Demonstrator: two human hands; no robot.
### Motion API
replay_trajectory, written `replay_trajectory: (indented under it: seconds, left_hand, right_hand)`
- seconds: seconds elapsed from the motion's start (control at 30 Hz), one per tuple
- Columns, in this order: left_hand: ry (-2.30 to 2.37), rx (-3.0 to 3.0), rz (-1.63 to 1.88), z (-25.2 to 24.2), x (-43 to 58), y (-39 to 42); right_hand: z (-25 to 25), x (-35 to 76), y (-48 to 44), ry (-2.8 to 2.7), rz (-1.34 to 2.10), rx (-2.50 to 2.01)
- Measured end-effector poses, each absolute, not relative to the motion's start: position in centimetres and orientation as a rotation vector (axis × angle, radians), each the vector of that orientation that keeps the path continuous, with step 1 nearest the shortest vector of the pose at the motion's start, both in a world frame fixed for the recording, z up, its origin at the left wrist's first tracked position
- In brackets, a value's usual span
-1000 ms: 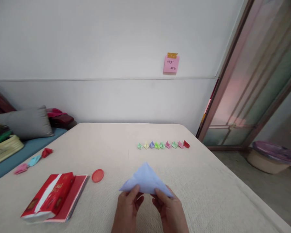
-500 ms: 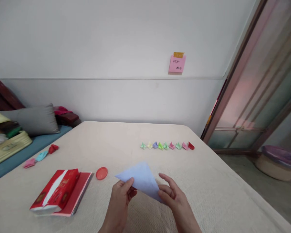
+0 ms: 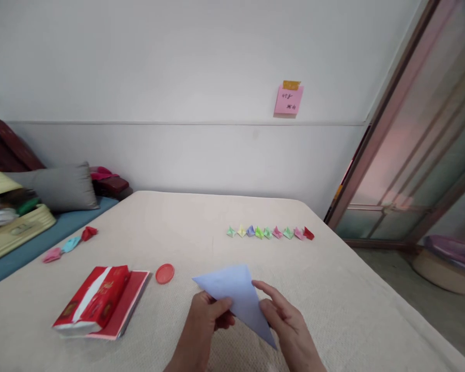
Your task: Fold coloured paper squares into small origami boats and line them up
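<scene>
A pale blue sheet of paper point(image 3: 238, 294), folded into a triangle, is held up above the table. My left hand point(image 3: 207, 320) pinches its lower left edge, thumb on top and fingers beneath. At the right edge, my right hand point(image 3: 284, 323) has its thumb on the paper and its index finger stretched along the upper part; its other fingers are partly hidden. One corner of the triangle points left, another points down between my hands.
Small folded paper pieces point(image 3: 268, 233) in several colours stand in a row toward the back right. More folded pieces point(image 3: 70, 244) lie at the left. A red tissue pack point(image 3: 96, 299) rests on red paper sheets point(image 3: 129, 305), beside a red round lid point(image 3: 165, 274).
The triangle has shifted right and tilted, its right corner swinging downward. My right hand's thumb and index finger have moved up along the paper's right edge. The view has shifted slightly.
</scene>
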State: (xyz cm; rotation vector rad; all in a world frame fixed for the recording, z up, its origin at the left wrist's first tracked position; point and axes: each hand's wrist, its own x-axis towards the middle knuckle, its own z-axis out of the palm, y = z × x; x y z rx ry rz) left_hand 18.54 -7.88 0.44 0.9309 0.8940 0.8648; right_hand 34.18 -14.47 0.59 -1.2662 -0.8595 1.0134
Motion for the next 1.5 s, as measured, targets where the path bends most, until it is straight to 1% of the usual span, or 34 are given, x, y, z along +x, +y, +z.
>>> replay_trajectory:
  seconds: [0.17,0.3,0.4,0.6,0.8,0.97,1.5]
  left_hand:
    - [0.837,0.915,0.853,0.3,18.0,-7.4]
    - [0.790,0.916,0.795,0.4,18.0,-7.7]
    - [0.756,0.922,0.777,0.5,18.1,-7.9]
    - [0.739,0.921,0.755,1.1,18.4,-8.2]
    - [0.716,0.952,0.746,1.7,19.0,-8.9]
    - [0.713,0.988,0.740,1.2,19.5,-9.2]
    - [0.844,1.043,0.805,0.3,20.0,-9.1]
  right_hand:
    - [1.0,35.6,-14.7,-1.017,1.073,-1.155]
    - [0.2,35.5,-14.6,-1.100,1.080,-1.214]
    - [-0.4,34.9,-14.3,-0.993,1.105,-1.205]
    - [0.2,34.1,-14.2,-0.921,1.000,-1.138]
    - [0.5,33.6,-14.3,-0.756,0.923,-1.286]
    - [-0.1,33.3,-14.1,-0.604,0.891,-1.286]
    - [-0.2,32.9,-13.8,-0.533,0.868,-1.233]
